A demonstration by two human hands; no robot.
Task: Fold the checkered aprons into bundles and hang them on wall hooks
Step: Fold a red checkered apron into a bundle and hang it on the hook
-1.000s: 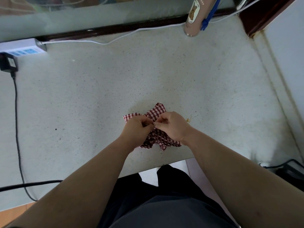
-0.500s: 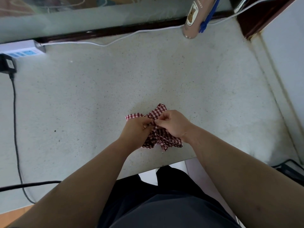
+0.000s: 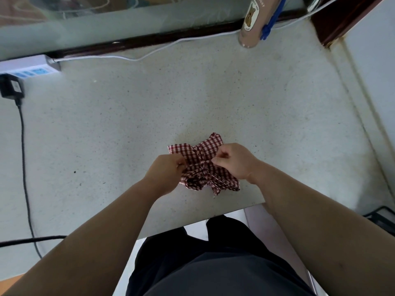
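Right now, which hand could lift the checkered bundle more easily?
Probably the right hand: it pinches the checkered apron bundle near its middle, while the left hand grips only its left edge.

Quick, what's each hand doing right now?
Left hand: closed, pinching the checkered apron.
Right hand: closed, pinching the same apron.

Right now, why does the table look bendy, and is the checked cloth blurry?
Head view: the wide lens curves the table edges; the checkered apron, gripped by the left hand and right hand, looks sharp; the light is soft and shadows are faint; the glass panel shows hazy reflections.
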